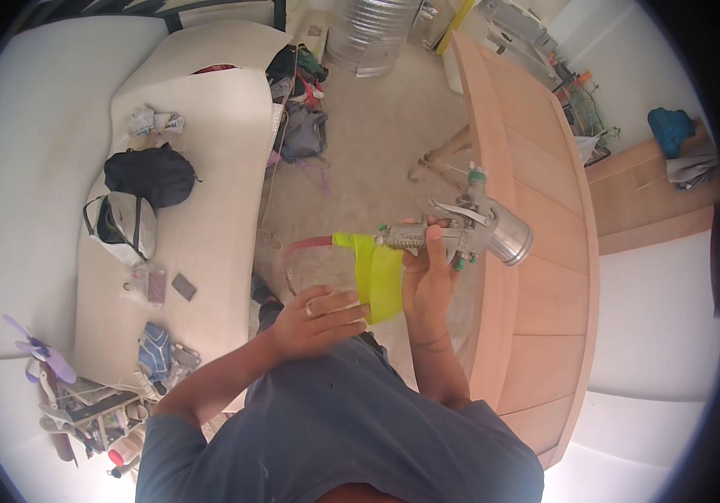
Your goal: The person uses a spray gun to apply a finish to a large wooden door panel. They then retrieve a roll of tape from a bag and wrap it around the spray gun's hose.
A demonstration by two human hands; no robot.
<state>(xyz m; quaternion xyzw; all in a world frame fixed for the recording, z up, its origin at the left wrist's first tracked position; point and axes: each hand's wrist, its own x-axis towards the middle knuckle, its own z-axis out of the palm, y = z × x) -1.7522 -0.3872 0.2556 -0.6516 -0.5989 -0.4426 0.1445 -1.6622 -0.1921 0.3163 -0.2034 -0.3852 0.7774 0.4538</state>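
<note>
My right hand (429, 281) grips a metal spray gun (452, 236), its thumb across the body. The gun lies on its side, with its silver cup (509, 239) to the right and green fittings at several ends. A reddish hose (308, 244) runs left from the handle end. Around the joint is wound bright yellow-green tape or cloth (379, 283), with a wide strip hanging down between my hands. My left hand (316, 321), wearing a ring, has its fingers stretched out and apart at the strip's lower left edge; I cannot tell whether they touch it.
A long wooden panelled piece (540, 251) stands close on my right. On the left, a pale covered surface (209, 168) bears a black bag (152, 176), a white bag (129, 228) and a dark phone-like slab (183, 287). Silver ducting (371, 33) stands ahead; bags (303, 132) lie nearby.
</note>
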